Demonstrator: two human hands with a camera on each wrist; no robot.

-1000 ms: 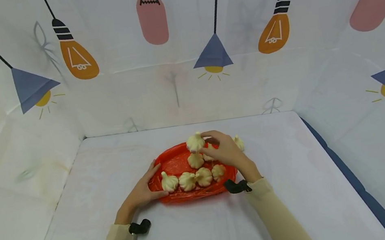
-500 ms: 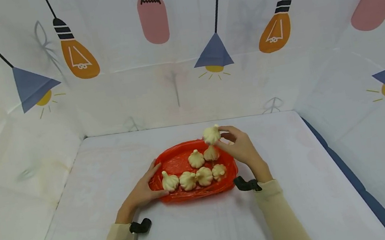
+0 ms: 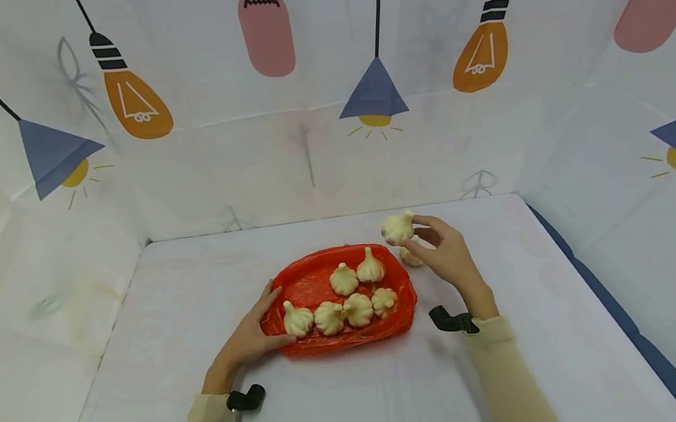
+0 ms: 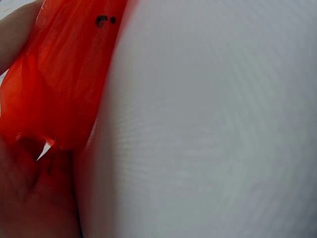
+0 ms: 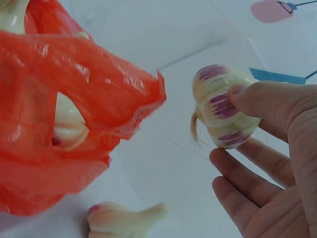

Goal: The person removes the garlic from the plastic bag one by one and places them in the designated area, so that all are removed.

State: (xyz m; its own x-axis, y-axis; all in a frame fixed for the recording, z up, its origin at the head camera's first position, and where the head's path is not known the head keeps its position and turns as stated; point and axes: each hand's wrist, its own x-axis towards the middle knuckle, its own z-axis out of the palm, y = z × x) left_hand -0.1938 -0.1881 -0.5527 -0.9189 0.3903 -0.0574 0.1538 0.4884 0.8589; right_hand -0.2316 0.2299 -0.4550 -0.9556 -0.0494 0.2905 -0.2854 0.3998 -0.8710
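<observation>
White tabletop under lamp-print walls: the right hand (image 3: pixel 448 253) has carried its pinched garlic bulb (image 3: pixel 397 228) from above the red bag (image 3: pixel 310 288) out past its two-o'clock edge, while the left hand (image 3: pixel 250 337) keeps pressing the bag's nine-o'clock rim.

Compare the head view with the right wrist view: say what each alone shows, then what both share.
Head only: the left hand resting on the red bag, six garlic bulbs in the bag, and the lamp-print walls. Right wrist only: purple streaks and the dry root tuft on the held bulb. Both: the right hand pinching that bulb, the bag, and a loose bulb on the table.
</observation>
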